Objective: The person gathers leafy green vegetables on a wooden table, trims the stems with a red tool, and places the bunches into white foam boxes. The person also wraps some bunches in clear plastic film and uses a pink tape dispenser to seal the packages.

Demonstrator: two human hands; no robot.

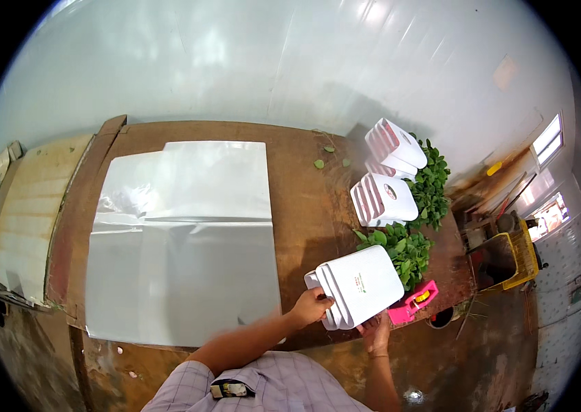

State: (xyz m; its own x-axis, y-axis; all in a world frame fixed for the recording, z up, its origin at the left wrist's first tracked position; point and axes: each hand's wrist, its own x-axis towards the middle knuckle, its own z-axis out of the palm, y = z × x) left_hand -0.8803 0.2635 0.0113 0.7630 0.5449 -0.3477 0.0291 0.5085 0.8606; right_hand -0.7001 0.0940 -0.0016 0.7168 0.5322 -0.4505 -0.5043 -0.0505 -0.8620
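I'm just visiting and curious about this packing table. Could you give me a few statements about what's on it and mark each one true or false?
1. Both hands hold a stack of white trays. True: the left hand grips its near-left corner, the right hand its near edge.
2. The plastic sheets on the wooden table are black. False: they are pale and glossy.
3. Leafy greens lie beside the trays. True.
4. The tape dispenser is blue. False: it is pink.
5. Only one tray stack is on the table. False: more stacks stand farther back.
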